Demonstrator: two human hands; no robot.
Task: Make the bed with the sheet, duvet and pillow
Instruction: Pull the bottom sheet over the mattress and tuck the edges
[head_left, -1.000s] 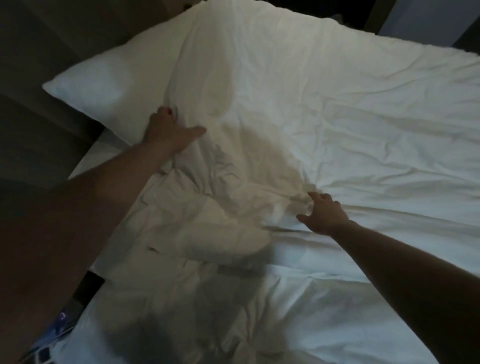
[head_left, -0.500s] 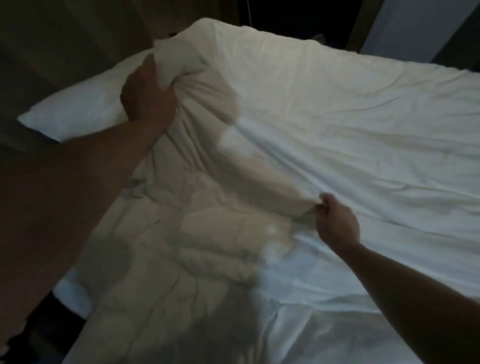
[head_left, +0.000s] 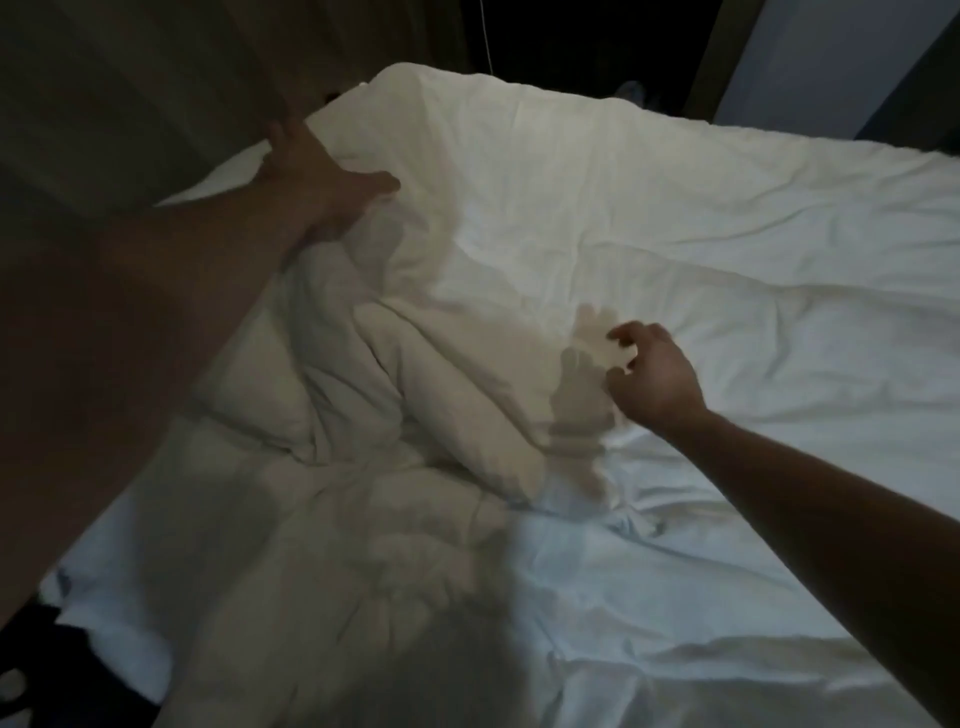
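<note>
We see white duvet (head_left: 597, 218) spread over bed, bunched in folds at near left. Left hand (head_left: 317, 179) lies flat on its far corner, grip released. Right hand (head_left: 652, 374) hovers over duvet middle, fingers loosely curled, grasping nothing. Pillow (head_left: 223, 179) peeks out beyond left hand.

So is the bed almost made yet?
Not quite. The duvet already lies flat over the far side of the bed. The left hand rests open on the duvet's corner by the pillow, and the right hand hovers open just above it. The near part is bunched into a lump that needs pulling flat.
</note>
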